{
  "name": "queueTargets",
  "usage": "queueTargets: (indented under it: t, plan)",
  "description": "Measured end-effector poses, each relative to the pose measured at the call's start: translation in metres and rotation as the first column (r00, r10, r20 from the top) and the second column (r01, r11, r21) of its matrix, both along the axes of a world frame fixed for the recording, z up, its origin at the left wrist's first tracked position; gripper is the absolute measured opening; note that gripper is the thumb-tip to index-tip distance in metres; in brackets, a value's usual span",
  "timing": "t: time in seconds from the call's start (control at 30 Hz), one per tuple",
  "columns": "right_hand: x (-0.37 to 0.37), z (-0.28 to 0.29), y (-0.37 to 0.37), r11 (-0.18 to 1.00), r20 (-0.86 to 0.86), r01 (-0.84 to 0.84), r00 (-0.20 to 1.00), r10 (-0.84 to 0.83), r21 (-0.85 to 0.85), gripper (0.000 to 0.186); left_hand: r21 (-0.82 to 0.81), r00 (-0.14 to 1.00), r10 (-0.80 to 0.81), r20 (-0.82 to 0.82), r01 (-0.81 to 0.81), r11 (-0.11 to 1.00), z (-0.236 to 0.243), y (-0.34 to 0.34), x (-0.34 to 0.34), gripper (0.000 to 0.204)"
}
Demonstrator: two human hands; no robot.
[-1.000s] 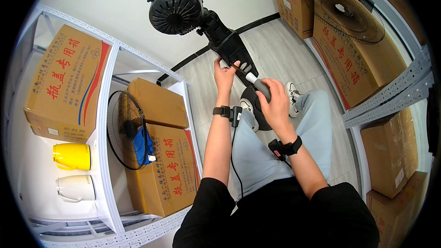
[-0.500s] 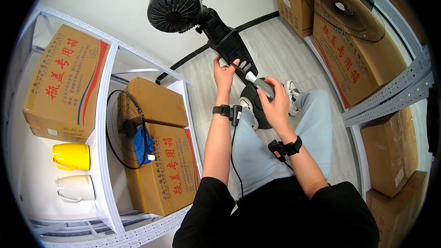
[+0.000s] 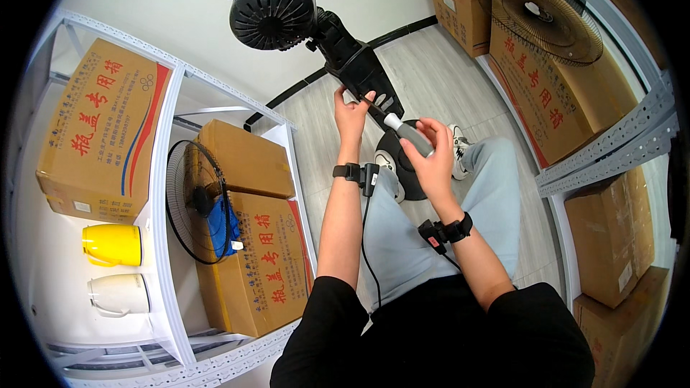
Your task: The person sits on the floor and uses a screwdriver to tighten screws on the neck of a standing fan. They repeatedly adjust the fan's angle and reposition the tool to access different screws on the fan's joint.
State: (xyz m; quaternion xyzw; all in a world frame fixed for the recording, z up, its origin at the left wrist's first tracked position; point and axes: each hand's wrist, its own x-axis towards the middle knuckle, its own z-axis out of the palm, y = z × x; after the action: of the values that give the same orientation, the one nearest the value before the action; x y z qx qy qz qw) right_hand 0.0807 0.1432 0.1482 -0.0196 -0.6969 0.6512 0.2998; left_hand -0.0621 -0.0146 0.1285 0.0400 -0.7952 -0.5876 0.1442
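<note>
A black electric fan [image 3: 352,65] without its guards stands ahead of me, its round motor housing [image 3: 272,25] at the upper left and its round base [image 3: 397,169] on the floor. My left hand [image 3: 350,116] is closed at the lower edge of the fan's neck, its thumb near the screwdriver's tip; part of what its fingers touch is hidden. Closed around the grey and white handle of a screwdriver [image 3: 408,131] is my right hand [image 3: 433,165]. The shaft points up and left to the fan's neck; where the tip meets it is hard to see.
On the left shelf are cardboard boxes [image 3: 108,129], a yellow jug [image 3: 111,245], a white jug [image 3: 117,294] and a black fan guard [image 3: 187,208] with a blue thing. Another wire guard [image 3: 553,25] leans against boxes [image 3: 568,93] on the right rack.
The fingers of my right hand have shifted around the screwdriver's handle, whose end has moved slightly right. My left hand and the fan have stayed in place.
</note>
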Motion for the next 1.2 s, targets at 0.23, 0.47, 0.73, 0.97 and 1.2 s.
queueTargets:
  t: [0.23, 0.47, 0.73, 0.97, 1.2]
  plan:
    - [-0.011, 0.006, -0.001, 0.686, 0.264, -0.164, 0.840, 0.474, -0.709, 0.036, 0.022, 1.000, 0.020, -0.016, -0.020, 1.000, 0.001, 0.005, 0.000, 0.072]
    - [-0.015, -0.002, 0.011, 0.927, 0.288, -0.282, 0.892, 0.348, -0.247, 0.034, -0.009, 0.999, 0.004, 0.038, -0.004, 1.000, 0.007, 0.008, 0.003, 0.074]
    - [-0.013, -0.006, 0.008, 0.989, 0.144, -0.136, 0.982, 0.126, 0.064, 0.029, 0.010, 0.999, -0.021, 0.037, 0.021, 1.000, 0.005, 0.005, 0.003, 0.078]
    - [-0.002, 0.001, 0.022, 0.990, 0.208, -0.140, 0.968, 0.144, -0.033, 0.024, 0.156, 0.996, -0.082, 0.021, 0.078, 0.985, -0.006, 0.003, 0.011, 0.067]
    - [0.003, -0.010, 0.027, 0.974, 0.236, -0.188, 0.948, 0.213, -0.127, 0.024, 0.682, 0.988, -0.059, 0.146, -0.058, 0.729, -0.012, 0.006, 0.027, 0.030]
